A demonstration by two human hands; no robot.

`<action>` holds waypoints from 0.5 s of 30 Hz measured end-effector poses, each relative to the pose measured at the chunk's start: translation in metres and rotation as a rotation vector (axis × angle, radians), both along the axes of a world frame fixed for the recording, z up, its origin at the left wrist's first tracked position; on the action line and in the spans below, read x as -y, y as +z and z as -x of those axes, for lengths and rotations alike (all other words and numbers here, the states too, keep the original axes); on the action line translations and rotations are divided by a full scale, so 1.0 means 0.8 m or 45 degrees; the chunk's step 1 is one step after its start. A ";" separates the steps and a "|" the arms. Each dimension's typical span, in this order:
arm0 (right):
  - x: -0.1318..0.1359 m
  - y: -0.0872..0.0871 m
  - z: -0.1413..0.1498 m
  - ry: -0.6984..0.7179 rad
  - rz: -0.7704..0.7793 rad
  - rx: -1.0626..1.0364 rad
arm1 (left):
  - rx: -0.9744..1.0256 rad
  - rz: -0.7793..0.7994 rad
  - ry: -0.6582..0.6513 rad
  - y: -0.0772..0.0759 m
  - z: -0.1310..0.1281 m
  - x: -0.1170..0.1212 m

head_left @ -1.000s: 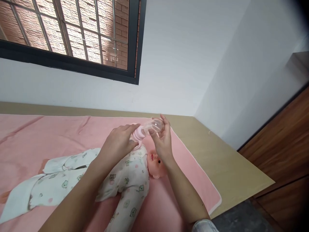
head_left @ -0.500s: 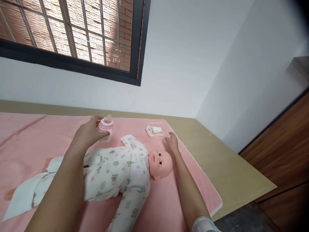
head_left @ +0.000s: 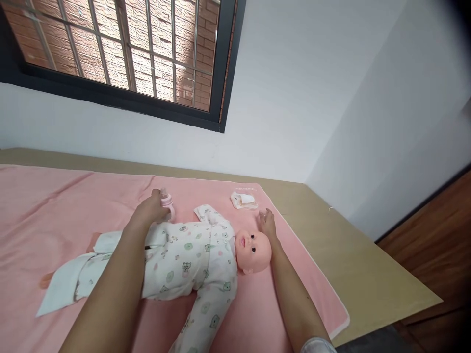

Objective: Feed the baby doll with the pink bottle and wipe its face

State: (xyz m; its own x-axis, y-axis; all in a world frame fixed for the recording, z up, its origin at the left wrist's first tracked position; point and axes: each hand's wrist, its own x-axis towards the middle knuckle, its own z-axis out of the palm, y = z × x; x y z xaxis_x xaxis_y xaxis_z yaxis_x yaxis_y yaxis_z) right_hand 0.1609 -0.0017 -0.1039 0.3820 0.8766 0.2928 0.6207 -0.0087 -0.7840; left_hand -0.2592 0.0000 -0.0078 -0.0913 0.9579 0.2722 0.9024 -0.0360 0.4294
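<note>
A pink-and-clear baby bottle (head_left: 169, 202) with a nipple on top stands at the far side of a doll (head_left: 187, 260) in white patterned clothes. My left hand (head_left: 152, 208) is closed around the bottle from the left, hiding part of it. The doll lies on its back, its bald head to the right. My right hand (head_left: 268, 224) rests on the pink blanket (head_left: 250, 314) just beyond the doll's head, fingers curled together. A small clear glint shows at those fingertips, too small to name. Near them lies a crumpled white packet (head_left: 244, 200).
Beneath the blanket is a tan table surface (head_left: 368, 274), its edge at the right. A white wall (head_left: 272, 122) and a barred window (head_left: 128, 54) rise behind. Brown wood panels (head_left: 434, 235) stand at the right.
My left hand and the bottle have come lower and nearer the doll's clothes, the bottle now more hidden by the hand. The right hand's fingers are more curled. The view has shifted left.
</note>
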 end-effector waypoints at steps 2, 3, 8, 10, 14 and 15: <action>0.000 -0.002 0.000 0.000 -0.019 -0.031 | -0.004 -0.011 -0.020 -0.006 0.002 -0.003; 0.000 -0.003 -0.001 -0.003 -0.025 -0.042 | -0.004 -0.012 -0.026 -0.009 0.003 -0.005; -0.001 -0.005 -0.002 -0.022 -0.061 -0.052 | -0.003 -0.012 -0.036 -0.021 0.009 -0.012; -0.001 -0.004 -0.002 -0.020 -0.053 -0.051 | -0.003 -0.021 -0.041 -0.026 0.014 -0.016; -0.001 -0.004 -0.003 -0.014 -0.027 -0.047 | -0.001 -0.036 -0.064 -0.037 0.028 -0.023; -0.002 -0.004 -0.003 -0.015 -0.029 -0.046 | 0.004 -0.044 -0.086 -0.038 0.033 -0.025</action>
